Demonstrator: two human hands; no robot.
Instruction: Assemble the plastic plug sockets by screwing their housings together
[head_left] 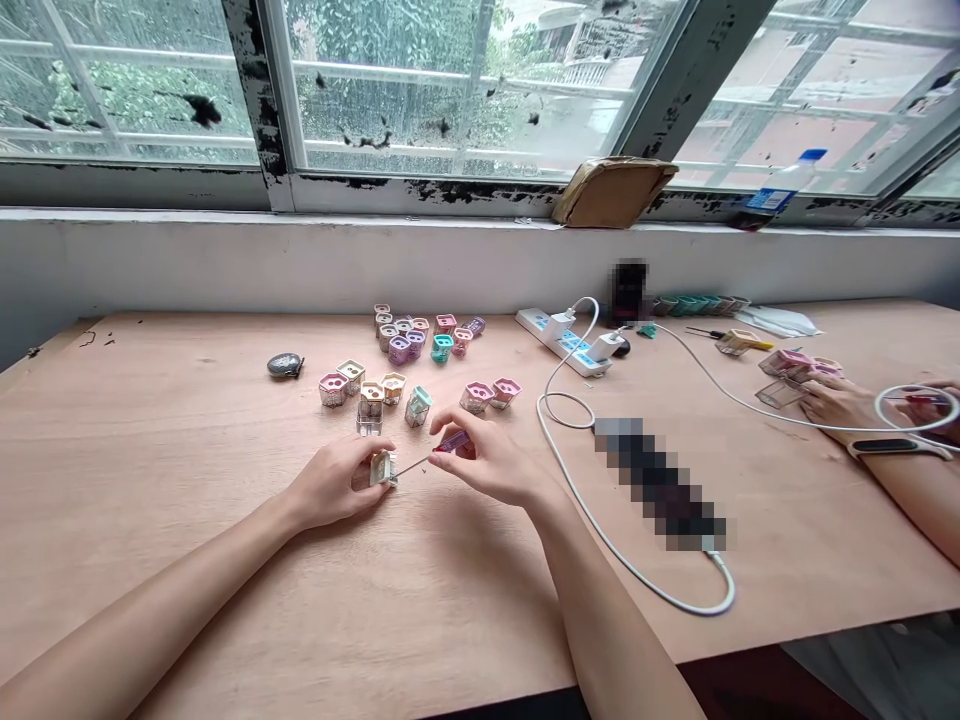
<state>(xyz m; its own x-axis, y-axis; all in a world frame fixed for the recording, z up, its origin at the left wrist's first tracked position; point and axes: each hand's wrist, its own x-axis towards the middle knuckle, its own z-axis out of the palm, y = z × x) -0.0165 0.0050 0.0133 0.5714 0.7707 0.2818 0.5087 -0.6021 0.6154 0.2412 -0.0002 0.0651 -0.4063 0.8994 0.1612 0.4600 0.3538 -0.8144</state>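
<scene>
My left hand [341,482] is closed around a small clear plastic case [382,468] with a pale insert, holding it down on the wooden table [315,610]. In my right hand [487,455] is a screwdriver with a purple handle [453,441], gripped between thumb and fingers. Its thin metal shaft points left, and the tip meets the right side of the case. Just beyond my hands stand similar small cases: a mint one [418,406], a cream one [371,400] and a pink one [476,397].
Farther back is a cluster of coloured cases [405,345], with a round grey object [285,366] to its left. A power strip [562,342] and a white cable [592,520] lie to the right, beside a blurred-out dark device [660,485]. At far right a co-worker's hands [836,402] handle pink cases.
</scene>
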